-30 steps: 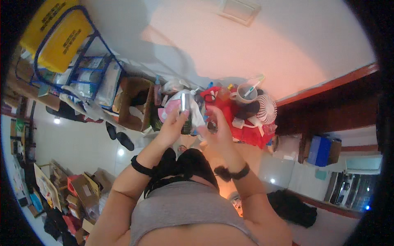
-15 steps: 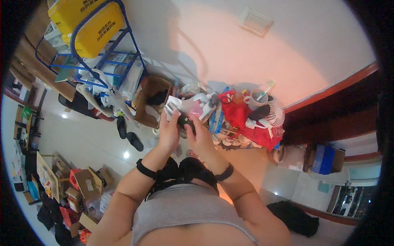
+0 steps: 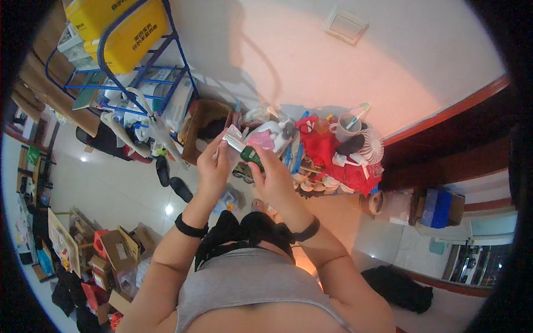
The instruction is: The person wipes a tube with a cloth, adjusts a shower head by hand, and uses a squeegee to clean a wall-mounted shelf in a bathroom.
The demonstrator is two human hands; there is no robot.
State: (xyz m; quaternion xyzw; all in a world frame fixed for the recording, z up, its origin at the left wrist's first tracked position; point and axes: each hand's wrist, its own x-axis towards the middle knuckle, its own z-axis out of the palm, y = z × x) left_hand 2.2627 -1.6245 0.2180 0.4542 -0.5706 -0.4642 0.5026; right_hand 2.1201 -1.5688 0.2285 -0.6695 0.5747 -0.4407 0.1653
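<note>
Both my hands are raised in front of my body, close together. Between the fingertips of my left hand (image 3: 213, 169) is a pale strip (image 3: 234, 142), white and partly see-through, perhaps a wrapper or tissue. My right hand (image 3: 273, 176) pinches a small dark green object (image 3: 251, 157) with a rounded end. The strip's lower end comes up to the green object, and I cannot tell whether the two are joined. Behind my fingers lies a pink piece (image 3: 265, 140) beside a white pump bottle (image 3: 282, 133).
A red cloth (image 3: 319, 149) bears a grey-white mug (image 3: 347, 129) and a small white fan (image 3: 371, 146). Left of these stand a cardboard box (image 3: 194, 125) and a blue metal rack (image 3: 182, 55) with yellow bins (image 3: 130, 41). Black slippers (image 3: 180, 188) lie on the floor.
My hands have moved slightly apart, the left one shifting left. The green object and the pale strip show more plainly between them. The view has shifted a little.
</note>
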